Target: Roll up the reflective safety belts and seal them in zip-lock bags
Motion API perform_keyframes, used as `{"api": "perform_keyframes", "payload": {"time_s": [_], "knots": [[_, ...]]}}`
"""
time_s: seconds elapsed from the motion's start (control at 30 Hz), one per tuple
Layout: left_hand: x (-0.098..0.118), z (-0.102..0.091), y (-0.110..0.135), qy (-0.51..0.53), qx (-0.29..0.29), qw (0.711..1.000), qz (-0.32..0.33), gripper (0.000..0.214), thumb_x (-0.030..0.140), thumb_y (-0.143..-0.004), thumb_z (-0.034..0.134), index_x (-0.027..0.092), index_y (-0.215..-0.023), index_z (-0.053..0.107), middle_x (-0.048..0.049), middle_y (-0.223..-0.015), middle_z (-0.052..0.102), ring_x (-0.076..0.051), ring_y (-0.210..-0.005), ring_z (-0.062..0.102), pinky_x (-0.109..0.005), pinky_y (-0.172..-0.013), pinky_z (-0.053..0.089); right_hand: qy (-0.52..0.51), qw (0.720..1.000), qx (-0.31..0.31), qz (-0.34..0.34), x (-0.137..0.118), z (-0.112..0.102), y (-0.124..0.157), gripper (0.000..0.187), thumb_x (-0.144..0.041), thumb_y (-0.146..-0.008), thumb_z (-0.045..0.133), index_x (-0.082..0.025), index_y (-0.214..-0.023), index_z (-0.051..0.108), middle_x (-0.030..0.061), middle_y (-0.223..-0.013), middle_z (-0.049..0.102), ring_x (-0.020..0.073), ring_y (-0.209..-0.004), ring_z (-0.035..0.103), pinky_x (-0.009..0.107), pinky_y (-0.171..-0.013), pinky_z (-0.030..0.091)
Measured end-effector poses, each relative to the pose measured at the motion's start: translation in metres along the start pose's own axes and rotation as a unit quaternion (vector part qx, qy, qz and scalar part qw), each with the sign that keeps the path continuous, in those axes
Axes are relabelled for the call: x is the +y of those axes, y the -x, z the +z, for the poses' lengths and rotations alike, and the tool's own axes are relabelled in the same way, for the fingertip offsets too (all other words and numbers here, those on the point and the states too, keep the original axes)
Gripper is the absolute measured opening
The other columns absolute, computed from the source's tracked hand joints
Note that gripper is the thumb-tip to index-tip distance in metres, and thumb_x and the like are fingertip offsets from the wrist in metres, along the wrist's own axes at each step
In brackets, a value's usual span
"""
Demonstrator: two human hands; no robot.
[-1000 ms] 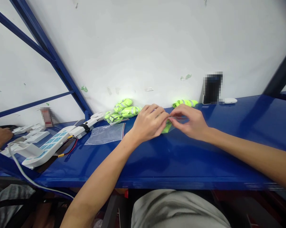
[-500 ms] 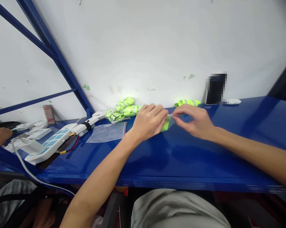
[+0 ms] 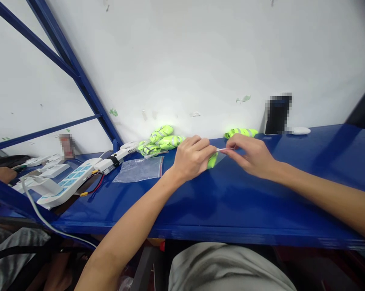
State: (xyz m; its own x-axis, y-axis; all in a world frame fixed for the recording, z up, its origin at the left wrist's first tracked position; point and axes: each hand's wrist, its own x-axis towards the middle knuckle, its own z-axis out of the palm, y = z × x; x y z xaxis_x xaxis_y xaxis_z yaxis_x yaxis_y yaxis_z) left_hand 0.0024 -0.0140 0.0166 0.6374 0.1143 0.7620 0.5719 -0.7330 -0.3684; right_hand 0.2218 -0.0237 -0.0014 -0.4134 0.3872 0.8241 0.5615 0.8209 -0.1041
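Blue desk (image 3: 261, 202) set against a pale wall (image 3: 200, 60), with a pile of green rolls (image 3: 162, 140) at the back left and a single roll (image 3: 241, 133) near the wall behind the right hand (image 3: 253, 157). Clear bag (image 3: 221, 158) is over the middle of the desk, between the two hands; whether its lower end touches the surface cannot be told. Left hand (image 3: 193, 157): fingers curled together at the bag's left part, their exact grip hidden behind the knuckles. Right hand: thumb and forefinger narrowed to a pinch on the right end of the bag's edge strip. Key relation: the strip's long axis runs side to side, nearly level in view, bridging the short gap from the left fingers to the right pinch. Clear film slopes down from the strip toward the wearer's side. Green cloth (image 3: 212, 161) inside sits below the strip and just beside the left fingers, partly covered by them, so the left hand is nearer to it. Flat bag (image 3: 138, 169) lies apart, left of the left wrist.
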Motion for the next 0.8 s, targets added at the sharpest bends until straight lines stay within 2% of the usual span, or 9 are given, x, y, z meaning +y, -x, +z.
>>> {"api": "perform_keyframes", "payload": {"time_s": [0.1, 0.23, 0.33, 0.4, 0.47, 0.6, 0.67, 0.73, 0.8], "knots": [[-0.009, 0.001, 0.005, 0.114, 0.019, 0.992, -0.051, 0.018, 0.028, -0.096, 0.054, 0.019, -0.092, 0.069, -0.0035, -0.078, 0.062, -0.015, -0.077, 0.055, -0.029, -0.069, 0.043, -0.004, 1.0, -0.024, 0.013, 0.002, -0.003, -0.002, 0.024, -0.034, -0.097, 0.054, -0.02, -0.077, 0.055, 0.0003, -0.065, 0.058, 0.0134, -0.055, 0.051, 0.028, -0.055, 0.04], [-0.022, -0.001, 0.009, 0.25, 0.073, 0.949, -0.18, 0.015, 0.029, -0.092, 0.062, 0.017, -0.09, 0.071, -0.0048, -0.088, 0.065, -0.014, -0.084, 0.061, -0.029, -0.077, 0.048, -0.063, 0.991, -0.034, 0.111, 0.007, -0.002, -0.005, 0.032, -0.044, -0.095, 0.055, -0.021, -0.074, 0.054, 0.0013, -0.065, 0.063, 0.0154, -0.058, 0.058, 0.029, -0.057, 0.043], [-0.025, 0.0, 0.01, 0.272, 0.052, 0.933, -0.23, 0.017, 0.03, -0.09, 0.065, 0.017, -0.081, 0.072, -0.0028, -0.079, 0.062, -0.014, -0.076, 0.059, -0.028, -0.071, 0.047, -0.175, 0.964, -0.062, 0.191, 0.01, 0.006, -0.001, 0.033, -0.05, -0.094, 0.055, -0.022, -0.078, 0.051, 0.003, -0.071, 0.069, 0.0199, -0.068, 0.067, 0.032, -0.064, 0.051], [-0.025, 0.001, 0.009, 0.272, 0.035, 0.932, -0.238, 0.019, 0.033, -0.088, 0.066, 0.018, -0.079, 0.072, -0.0018, -0.073, 0.06, -0.014, -0.071, 0.057, -0.027, -0.067, 0.046, -0.287, 0.919, -0.083, 0.257, 0.011, 0.015, 0.002, 0.032, -0.051, -0.095, 0.053, -0.024, -0.08, 0.047, 0.0025, -0.071, 0.071, 0.0218, -0.07, 0.071, 0.036, -0.067, 0.056], [-0.026, 0.003, 0.009, 0.296, 0.038, 0.922, -0.247, 0.021, 0.038, -0.088, 0.066, 0.019, -0.087, 0.073, -0.0032, -0.079, 0.064, -0.015, -0.076, 0.059, -0.028, -0.071, 0.046, -0.395, 0.853, -0.079, 0.333, 0.011, 0.025, 0.005, 0.027, -0.047, -0.096, 0.053, -0.024, -0.083, 0.047, 0.0024, -0.072, 0.071, 0.0226, -0.07, 0.072, 0.039, -0.07, 0.06], [-0.05, 0.002, 0.02, 0.405, 0.014, 0.863, -0.302, 0.042, 0.049, -0.098, 0.043, 0.021, -0.126, 0.057, -0.0094, -0.118, 0.065, -0.018, -0.102, 0.062, -0.03, -0.082, 0.048, -0.508, 0.707, 0.044, 0.49, 0.012, 0.041, 0.002, 0.02, -0.032, -0.102, 0.039, -0.017, -0.105, 0.053, 0.0093, -0.078, 0.073, 0.0227, -0.079, 0.075, 0.04, -0.084, 0.061], [-0.068, -0.001, 0.03, 0.372, 0.0, 0.866, -0.334, 0.046, 0.05, -0.1, 0.032, 0.017, -0.112, 0.062, -0.009, -0.107, 0.067, -0.018, -0.096, 0.063, -0.029, -0.079, 0.047, -0.547, 0.644, 0.061, 0.532, 0.012, 0.046, 0.0, 0.033, -0.037, -0.103, 0.033, -0.013, -0.122, 0.046, 0.0155, -0.093, 0.074, 0.0231, -0.092, 0.074, 0.04, -0.092, 0.059], [-0.083, -0.006, 0.041, 0.27, -0.069, 0.901, -0.333, 0.05, 0.052, -0.099, 0.034, 0.016, -0.08, 0.063, -0.0051, -0.078, 0.065, -0.017, -0.076, 0.06, -0.029, -0.073, 0.043, -0.57, 0.616, 0.024, 0.543, 0.013, 0.048, -0.001, 0.044, -0.042, -0.102, 0.036, -0.013, -0.136, 0.036, 0.018, -0.108, 0.072, 0.0229, -0.102, 0.072, 0.04, -0.096, 0.057], [-0.093, -0.01, 0.048, 0.17, -0.177, 0.917, -0.315, 0.054, 0.054, -0.096, 0.037, 0.017, -0.059, 0.054, -0.0015, -0.056, 0.052, -0.015, -0.057, 0.05, -0.03, -0.063, 0.036, -0.538, 0.642, -0.018, 0.545, 0.015, 0.049, 0.0, 0.049, -0.036, -0.1, 0.043, -0.014, -0.142, 0.033, 0.0177, -0.113, 0.071, 0.023, -0.103, 0.072, 0.041, -0.095, 0.057]]}}
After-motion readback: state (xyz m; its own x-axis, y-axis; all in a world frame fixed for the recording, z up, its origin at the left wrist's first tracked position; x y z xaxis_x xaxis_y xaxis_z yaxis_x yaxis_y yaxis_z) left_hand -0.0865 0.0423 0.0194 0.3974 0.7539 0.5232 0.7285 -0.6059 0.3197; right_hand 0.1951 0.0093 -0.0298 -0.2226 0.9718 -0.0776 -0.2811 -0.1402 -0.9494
